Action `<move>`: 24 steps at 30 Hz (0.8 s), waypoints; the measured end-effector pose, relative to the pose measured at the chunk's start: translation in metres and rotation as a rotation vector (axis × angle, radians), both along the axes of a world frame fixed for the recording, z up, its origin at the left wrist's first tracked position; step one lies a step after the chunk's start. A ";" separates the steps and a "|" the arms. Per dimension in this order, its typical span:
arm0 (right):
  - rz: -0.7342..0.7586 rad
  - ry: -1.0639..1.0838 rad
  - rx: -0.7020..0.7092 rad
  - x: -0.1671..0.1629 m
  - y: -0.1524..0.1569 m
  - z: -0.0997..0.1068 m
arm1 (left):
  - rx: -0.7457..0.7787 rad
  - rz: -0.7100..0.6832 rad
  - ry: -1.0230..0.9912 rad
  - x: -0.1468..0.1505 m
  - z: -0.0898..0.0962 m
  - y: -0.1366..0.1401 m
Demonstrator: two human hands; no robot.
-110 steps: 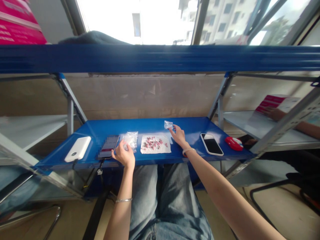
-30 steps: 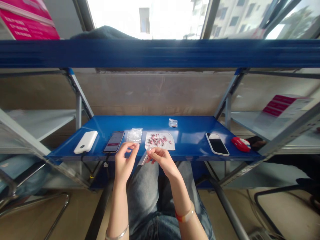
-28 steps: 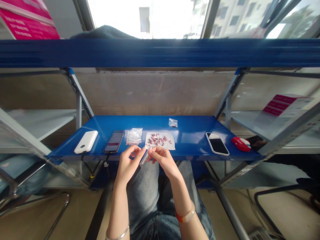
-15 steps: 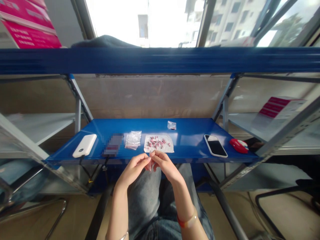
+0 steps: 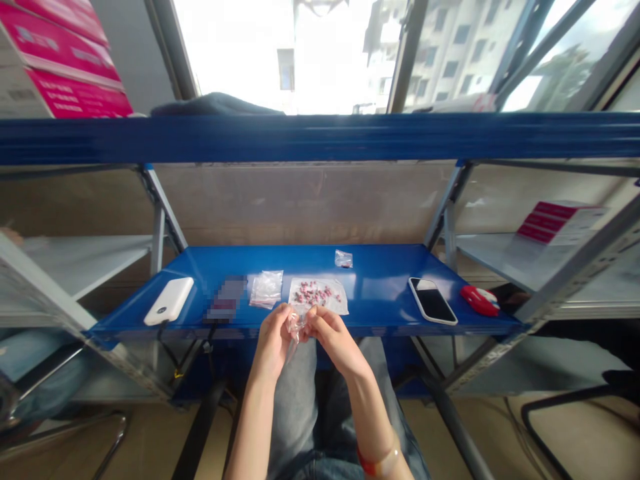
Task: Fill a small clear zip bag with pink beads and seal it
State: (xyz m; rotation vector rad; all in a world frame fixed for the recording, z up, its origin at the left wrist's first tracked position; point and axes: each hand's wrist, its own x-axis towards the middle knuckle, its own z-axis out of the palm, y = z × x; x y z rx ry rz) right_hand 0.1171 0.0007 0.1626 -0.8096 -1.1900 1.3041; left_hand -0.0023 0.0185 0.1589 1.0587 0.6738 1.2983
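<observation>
Between my two hands is a small clear plastic bag (image 5: 295, 331), hanging just in front of the blue shelf's near edge. My left hand (image 5: 274, 339) pinches its left side. My right hand (image 5: 330, 335) grips the right side with thumb and fingers. Right behind them lies a white sheet (image 5: 341, 305) with many small red and dark beads (image 5: 315, 293) scattered on it. To its left rests a stack of clear plastic bags (image 5: 267, 289). Farther back is a small clear bag (image 5: 344, 259) with something dark and reddish at its bottom.
On the blue shelf (image 5: 383, 280) lie a white power bank (image 5: 170, 300) with a cable, a blurred-out item (image 5: 228, 297), a phone (image 5: 433, 301) and a red object (image 5: 480, 301). A blue beam (image 5: 320, 140) crosses above. Metal posts stand on both sides.
My hands have moved slightly apart, and more of the clear bag now shows between them. The view has tilted up a little, so the shelf sits lower in the picture.
</observation>
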 end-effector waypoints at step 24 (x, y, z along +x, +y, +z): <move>-0.263 -0.669 0.125 0.033 0.003 -0.009 | 0.705 0.176 0.987 -0.010 0.011 -0.011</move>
